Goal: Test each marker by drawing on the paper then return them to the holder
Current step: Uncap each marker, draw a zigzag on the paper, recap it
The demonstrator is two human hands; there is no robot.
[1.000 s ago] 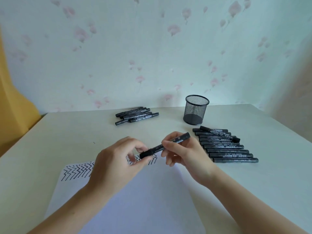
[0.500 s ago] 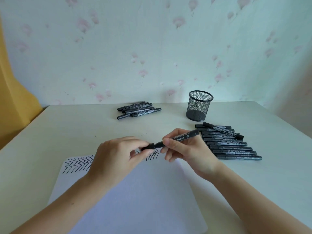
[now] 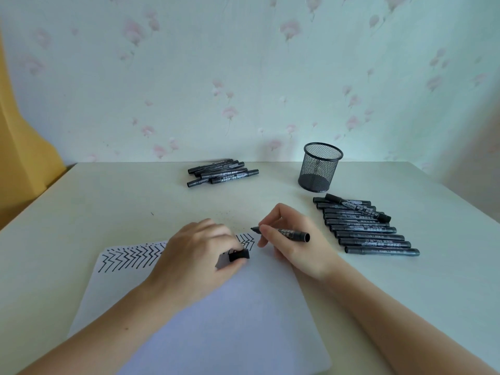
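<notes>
Right hand: your right hand [image 3: 295,244] is gripping an uncapped black marker [image 3: 286,233], fingers curled round the barrel, with the tip pointing left and sitting just above the far edge of the paper [image 3: 216,320].
Left hand: your left hand [image 3: 194,255] is pinching the marker's black cap [image 3: 239,254] between thumb and fingers, and is hovering over or resting on the paper; which of the two I cannot tell.
Marker tip: it is lying just beside the right end of the zigzag row, apart from the cap.
Paper: a white sheet is lying on the table [image 3: 108,201] in front of you, tilted a little, with a row of black zigzag strokes [image 3: 130,257] running along its far edge; your left hand is covering part of that row.
Holder: the black mesh holder [image 3: 320,167] is standing upright at the back right of the table, and no marker is showing inside it.
Right-side markers: a neat row of capped markers [image 3: 370,234] is lying just in front of the holder, to the right of your right hand, with one marker resting slantwise across the far end of the row.
Far markers: a small loose pile of markers [image 3: 221,172] is lying near the back edge, left of the holder and well apart from it.
</notes>
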